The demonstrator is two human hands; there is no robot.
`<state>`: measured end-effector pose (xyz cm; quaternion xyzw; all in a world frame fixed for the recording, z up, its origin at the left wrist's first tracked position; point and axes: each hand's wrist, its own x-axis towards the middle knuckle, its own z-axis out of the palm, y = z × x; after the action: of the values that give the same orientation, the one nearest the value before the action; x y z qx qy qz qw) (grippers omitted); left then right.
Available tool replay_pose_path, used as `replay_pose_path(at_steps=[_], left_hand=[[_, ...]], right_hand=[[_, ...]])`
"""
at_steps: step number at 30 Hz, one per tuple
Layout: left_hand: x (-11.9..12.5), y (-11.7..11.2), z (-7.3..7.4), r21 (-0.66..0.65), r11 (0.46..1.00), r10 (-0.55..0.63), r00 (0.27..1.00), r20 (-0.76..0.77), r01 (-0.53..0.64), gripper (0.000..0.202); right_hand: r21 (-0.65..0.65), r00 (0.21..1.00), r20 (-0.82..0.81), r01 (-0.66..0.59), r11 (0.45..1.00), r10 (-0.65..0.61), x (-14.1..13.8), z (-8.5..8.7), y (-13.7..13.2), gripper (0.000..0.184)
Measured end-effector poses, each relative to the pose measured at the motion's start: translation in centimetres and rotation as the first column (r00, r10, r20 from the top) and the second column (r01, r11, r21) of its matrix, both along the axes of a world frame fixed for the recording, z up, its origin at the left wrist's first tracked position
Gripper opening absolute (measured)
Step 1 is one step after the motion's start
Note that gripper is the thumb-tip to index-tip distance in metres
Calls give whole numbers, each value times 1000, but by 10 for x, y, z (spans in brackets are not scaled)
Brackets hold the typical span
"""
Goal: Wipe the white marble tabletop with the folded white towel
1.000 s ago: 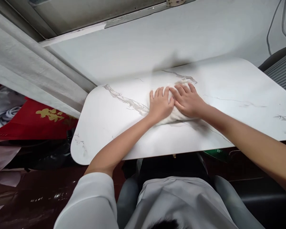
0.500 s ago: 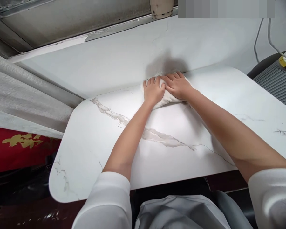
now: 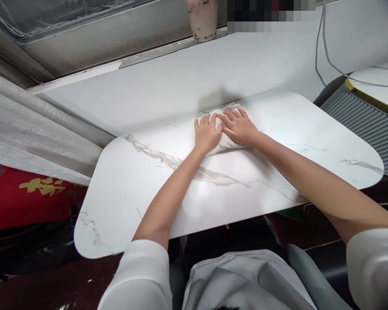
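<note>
Got both palms down on a folded white cloth (image 3: 228, 144), sitting around the middle of the counter's (image 3: 116, 193) back edge. My left hand (image 3: 208, 133) covers its left part and my right hand (image 3: 241, 127) the right part, thumbs just beside each other. Both hands are spread flat with the fingers a little fanned, not wrapped around anything. A cup (image 3: 203, 21) stands on the ledge past the back edge, its top cut off by the frame. Off the counter's left edge there's pale draped fabric (image 3: 42, 125) with red cloth (image 3: 6, 202) with gold print below it. Beyond the right edge is some grey ribbed thing (image 3: 364, 118), can't really tell what.
</note>
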<state>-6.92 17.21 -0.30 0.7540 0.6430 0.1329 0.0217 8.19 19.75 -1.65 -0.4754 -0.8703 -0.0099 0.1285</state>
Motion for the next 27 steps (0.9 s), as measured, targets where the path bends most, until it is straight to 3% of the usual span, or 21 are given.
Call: replay_pose_path(at_steps=[9,16,21,27], left_hand=[[38,-93,1,-30,989,-146,989,5,146,53],[56,-154,1,-33,969,-243,970,20,244,58],[62,-168,2,-43,958,-280,959,43,282,58],[63,-165,4,-54,955,-288,956,56,291,60]], right_hand=[[62,998,31,48,997,-50,48,-2,-113,60],[124,992,122,9,992,-24,74,0,-179,60],[102,993,117,-1,995,-11,81,8,-201,59],[49,998,47,-52,997,50,85,13,-190,58]])
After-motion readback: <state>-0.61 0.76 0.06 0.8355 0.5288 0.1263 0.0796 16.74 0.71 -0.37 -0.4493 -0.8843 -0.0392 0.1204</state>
